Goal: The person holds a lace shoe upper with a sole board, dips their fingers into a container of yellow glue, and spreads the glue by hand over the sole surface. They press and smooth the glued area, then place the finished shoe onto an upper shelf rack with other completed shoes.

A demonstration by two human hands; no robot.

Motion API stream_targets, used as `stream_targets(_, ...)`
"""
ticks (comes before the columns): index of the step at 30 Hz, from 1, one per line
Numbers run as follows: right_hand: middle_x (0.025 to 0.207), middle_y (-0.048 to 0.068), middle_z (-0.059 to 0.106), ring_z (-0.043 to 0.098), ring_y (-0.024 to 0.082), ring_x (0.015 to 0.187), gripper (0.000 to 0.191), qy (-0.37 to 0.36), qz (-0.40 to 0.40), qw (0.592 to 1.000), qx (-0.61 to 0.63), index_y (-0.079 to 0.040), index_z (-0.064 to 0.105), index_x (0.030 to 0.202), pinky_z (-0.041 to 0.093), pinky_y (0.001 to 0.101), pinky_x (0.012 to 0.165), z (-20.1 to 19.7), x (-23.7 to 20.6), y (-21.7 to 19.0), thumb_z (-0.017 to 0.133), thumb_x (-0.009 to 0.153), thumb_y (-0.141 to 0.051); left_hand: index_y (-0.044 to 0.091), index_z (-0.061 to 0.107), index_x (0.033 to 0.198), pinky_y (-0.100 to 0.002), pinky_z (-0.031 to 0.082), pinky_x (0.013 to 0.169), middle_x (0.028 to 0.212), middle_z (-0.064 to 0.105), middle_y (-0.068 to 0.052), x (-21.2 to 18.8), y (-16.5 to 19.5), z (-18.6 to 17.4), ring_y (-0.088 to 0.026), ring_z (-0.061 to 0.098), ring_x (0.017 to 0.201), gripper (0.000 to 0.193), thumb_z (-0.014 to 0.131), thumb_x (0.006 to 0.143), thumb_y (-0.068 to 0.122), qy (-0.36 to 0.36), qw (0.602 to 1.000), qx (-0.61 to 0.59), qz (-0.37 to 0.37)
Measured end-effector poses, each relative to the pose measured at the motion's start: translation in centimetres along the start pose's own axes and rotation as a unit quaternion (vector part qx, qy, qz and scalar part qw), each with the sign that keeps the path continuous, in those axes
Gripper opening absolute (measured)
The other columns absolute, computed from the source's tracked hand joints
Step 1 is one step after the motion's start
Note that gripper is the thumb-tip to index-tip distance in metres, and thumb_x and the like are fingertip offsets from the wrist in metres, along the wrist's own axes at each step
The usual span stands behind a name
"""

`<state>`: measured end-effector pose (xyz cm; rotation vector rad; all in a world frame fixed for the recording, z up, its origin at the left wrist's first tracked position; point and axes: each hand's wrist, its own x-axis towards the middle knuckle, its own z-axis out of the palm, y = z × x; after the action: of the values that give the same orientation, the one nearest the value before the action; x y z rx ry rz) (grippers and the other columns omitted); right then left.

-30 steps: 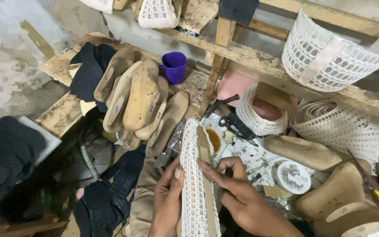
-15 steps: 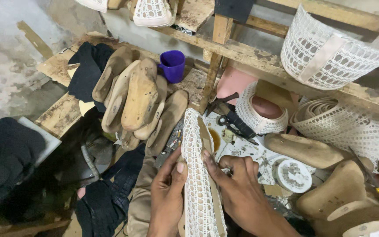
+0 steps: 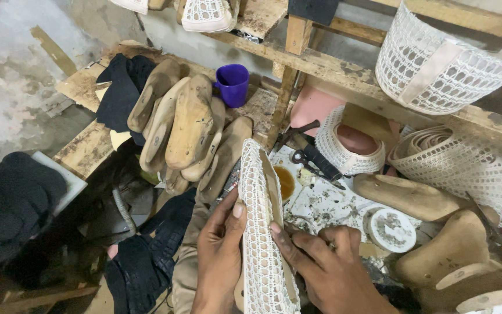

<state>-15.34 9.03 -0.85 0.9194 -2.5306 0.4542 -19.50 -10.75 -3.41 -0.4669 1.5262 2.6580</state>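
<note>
Head view: left hand [image 3: 219, 256] and right hand [image 3: 326, 267] both clasp a white mesh-covered wooden shoe form [image 3: 262, 232] above the cluttered bench [image 3: 326, 203].

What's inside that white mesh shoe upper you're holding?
A tan shoe last fills the white mesh upper, showing along its right edge. Left hand and right hand cover the lower part.

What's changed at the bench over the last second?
The left hand slid up the white mesh shoe upper, thumb now pressing its edge. The right hand dropped lower, thumb on the other edge. Both kept hold. The wooden lasts and purple cup stayed put.
</note>
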Motion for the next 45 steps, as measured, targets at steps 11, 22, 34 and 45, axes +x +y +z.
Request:
stream_targets(11, 0.105, 0.002, 0.055, 0.048, 0.023, 0.100, 0.062, 0.035, 0.075, 0.987, 0.135, -0.017, 0.070, 0.135, 0.041, 0.0353, 0.091, -1.6, 1.4, 1.8, 0.066, 0.076, 0.002, 0.002, 0.064, 0.141, -0.029, 0.056, 0.076, 0.111, 0.077, -0.013, -0.8, 0.2, 0.2, -0.013, 0.069, 0.088, 0.050, 0.066, 0.095, 0.021, -0.052, 0.998, 0.010, -0.023)
stream_targets(22, 0.101, -0.002, 0.042, 0.038, 0.023, 0.096, 0.052, 0.074, -0.133, 0.985, 0.082, -0.041, 0.061, 0.136, 0.034, 0.0420, 0.091, -1.5, -0.2, 1.8, 0.073, 0.087, -0.026, 0.001, 0.064, 0.139, -0.029, 0.057, 0.081, 0.115, 0.077, -0.011, -0.3, -0.1, 0.0, -0.013, 0.070, 0.094, 0.050, 0.064, 0.094, 0.024, -0.036, 0.999, -0.005, -0.040)
stream_targets(34, 0.106, 0.002, 0.055, 0.042, 0.027, 0.096, 0.067, 0.054, 0.002, 0.998, 0.014, -0.032, 0.069, 0.134, 0.038, 0.0379, 0.090, -1.0, 2.3, 3.3, 0.064, 0.077, 0.004, 0.001, 0.064, 0.139, -0.027, 0.057, 0.078, 0.111, 0.078, -0.011, -0.6, -0.5, -1.1, -0.012, 0.070, 0.091, 0.053, 0.065, 0.093, 0.027, -0.093, 0.988, -0.004, -0.122)
stream_targets(45, 0.109, -0.003, 0.050, 0.043, 0.022, 0.100, 0.060, -0.012, -0.117, 0.990, 0.077, -0.039, 0.066, 0.138, 0.037, 0.0382, 0.092, -1.0, 1.3, 1.6, 0.068, 0.084, -0.013, -0.001, 0.062, 0.134, -0.032, 0.055, 0.064, 0.096, 0.071, -0.012, -0.1, 0.4, -2.2, -0.017, 0.067, 0.076, 0.061, 0.062, 0.097, 0.047, 0.001, 0.981, -0.064, -0.185)
